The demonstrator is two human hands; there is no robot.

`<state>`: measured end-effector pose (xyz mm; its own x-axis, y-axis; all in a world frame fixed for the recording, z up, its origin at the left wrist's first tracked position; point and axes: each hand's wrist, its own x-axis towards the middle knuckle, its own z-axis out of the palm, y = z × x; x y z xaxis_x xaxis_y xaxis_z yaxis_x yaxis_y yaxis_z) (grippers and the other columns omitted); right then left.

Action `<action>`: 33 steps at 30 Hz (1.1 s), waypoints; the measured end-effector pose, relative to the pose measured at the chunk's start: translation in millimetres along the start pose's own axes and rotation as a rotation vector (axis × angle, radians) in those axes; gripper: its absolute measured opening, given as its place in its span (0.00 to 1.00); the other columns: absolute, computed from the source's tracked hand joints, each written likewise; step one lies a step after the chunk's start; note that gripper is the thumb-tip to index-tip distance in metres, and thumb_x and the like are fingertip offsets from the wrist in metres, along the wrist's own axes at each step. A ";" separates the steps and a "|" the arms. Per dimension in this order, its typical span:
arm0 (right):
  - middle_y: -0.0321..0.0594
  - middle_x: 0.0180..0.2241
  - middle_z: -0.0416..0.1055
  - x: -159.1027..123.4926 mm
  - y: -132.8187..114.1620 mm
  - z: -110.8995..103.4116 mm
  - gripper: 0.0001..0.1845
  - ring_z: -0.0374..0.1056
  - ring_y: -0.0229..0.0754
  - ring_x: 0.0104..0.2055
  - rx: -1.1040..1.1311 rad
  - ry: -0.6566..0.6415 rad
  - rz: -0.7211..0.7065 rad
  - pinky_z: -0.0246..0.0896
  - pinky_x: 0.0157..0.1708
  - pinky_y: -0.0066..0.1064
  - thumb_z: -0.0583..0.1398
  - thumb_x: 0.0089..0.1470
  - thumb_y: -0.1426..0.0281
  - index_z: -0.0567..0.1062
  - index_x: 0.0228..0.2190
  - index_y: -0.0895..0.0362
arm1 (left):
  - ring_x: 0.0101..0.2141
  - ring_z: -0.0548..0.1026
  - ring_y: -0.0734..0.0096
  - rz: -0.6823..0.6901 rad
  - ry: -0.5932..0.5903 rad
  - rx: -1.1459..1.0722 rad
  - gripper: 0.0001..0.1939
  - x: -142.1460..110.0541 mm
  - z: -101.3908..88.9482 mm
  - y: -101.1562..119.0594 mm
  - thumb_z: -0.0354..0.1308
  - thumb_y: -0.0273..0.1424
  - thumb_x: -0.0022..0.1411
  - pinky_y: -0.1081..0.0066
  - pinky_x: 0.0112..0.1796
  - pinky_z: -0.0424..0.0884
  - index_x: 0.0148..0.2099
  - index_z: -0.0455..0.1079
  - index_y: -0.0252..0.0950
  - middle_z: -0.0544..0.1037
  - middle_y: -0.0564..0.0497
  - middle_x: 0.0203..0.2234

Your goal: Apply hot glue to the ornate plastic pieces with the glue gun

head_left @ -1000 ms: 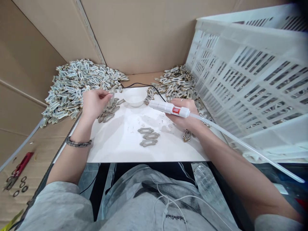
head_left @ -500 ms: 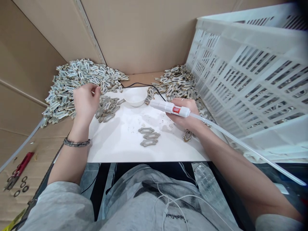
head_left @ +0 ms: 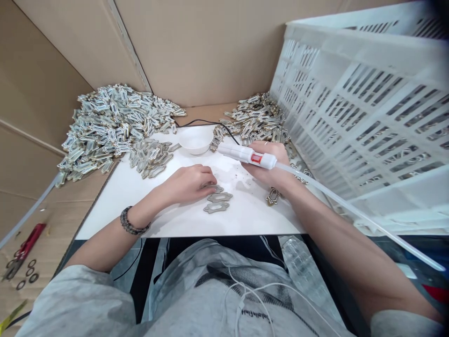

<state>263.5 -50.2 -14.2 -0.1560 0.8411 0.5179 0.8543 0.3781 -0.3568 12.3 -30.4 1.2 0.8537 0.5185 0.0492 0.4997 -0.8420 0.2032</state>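
Three flat grey metal frame plates lie in a column on the white board: a lower plate (head_left: 216, 207), a middle plate (head_left: 220, 197) and an upper plate (head_left: 219, 188). My left hand (head_left: 191, 183) rests at the upper plate, its fingers closed on the left end and hiding that part. In my right hand (head_left: 271, 161) is a white pen-shaped glue gun (head_left: 238, 153), gripped with its nozzle pointing left. A long translucent glue stick (head_left: 343, 203) sticks out of its rear end. Below my right hand lies an ornate metal frame (head_left: 272, 196).
A white bowl (head_left: 195, 140) stands at the board's back. Heaped frames (head_left: 115, 117) fill the back left; a smaller pile (head_left: 257, 117) is at the back right. A white slatted crate (head_left: 351, 103) stands at right. Red-handled scissors (head_left: 30, 243) lie at left. A black cable (head_left: 206, 121) crosses behind the bowl.
My left hand has come down from above the left piles and moved right to the upper plate. My right hand and the glue gun stay almost where they were.
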 end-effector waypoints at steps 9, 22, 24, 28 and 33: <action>0.35 0.23 0.59 -0.1 -1.3 0.3 0.15 0.57 0.38 0.26 -0.009 -0.005 0.018 0.45 0.27 0.33 0.58 0.48 0.66 0.56 0.18 0.53 | 0.36 0.76 0.65 -0.006 -0.015 -0.165 0.12 0.2 2.3 -2.2 0.59 0.36 0.65 0.70 0.36 0.67 0.46 0.76 0.36 0.79 0.46 0.39; 0.34 0.22 0.58 0.4 -2.8 -1.6 0.15 0.55 0.37 0.26 -0.008 -0.023 0.026 0.44 0.27 0.33 0.57 0.48 0.66 0.54 0.19 0.53 | 0.28 0.71 0.73 -0.055 0.041 -0.368 0.06 2.9 0.2 -0.4 0.58 0.30 0.61 0.73 0.31 0.64 0.38 0.74 0.34 0.76 0.49 0.32; 0.34 0.23 0.58 0.4 -3.2 -2.1 0.15 0.55 0.37 0.26 -0.005 -0.026 0.030 0.43 0.27 0.33 0.57 0.48 0.66 0.54 0.19 0.53 | 0.27 0.70 0.74 -0.111 0.069 -0.415 0.06 2.8 -2.7 -1.7 0.59 0.32 0.61 0.74 0.31 0.64 0.38 0.74 0.34 0.77 0.51 0.31; 0.34 0.22 0.57 0.4 -4.0 -2.3 0.16 0.54 0.37 0.26 -0.010 -0.023 0.045 0.43 0.27 0.33 0.57 0.48 0.65 0.54 0.18 0.53 | 0.26 0.69 0.75 -0.241 0.147 -0.540 0.09 2.8 -5.1 -8.2 0.61 0.35 0.60 0.74 0.29 0.63 0.37 0.73 0.34 0.77 0.52 0.28; 0.34 0.22 0.56 0.3 -3.8 -1.9 0.16 0.53 0.38 0.26 0.013 -0.006 0.027 0.42 0.26 0.33 0.57 0.47 0.66 0.53 0.19 0.53 | 0.25 0.69 0.76 -0.355 0.271 -0.805 0.16 3.9 -1.2 -16.2 0.65 0.40 0.55 0.74 0.27 0.63 0.38 0.73 0.32 0.76 0.50 0.29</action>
<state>261.2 -52.1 -11.3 -0.1365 0.8533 0.5032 0.8517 0.3605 -0.3803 7.3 -14.5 -0.7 0.5555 0.8293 0.0606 0.3865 -0.3220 0.8642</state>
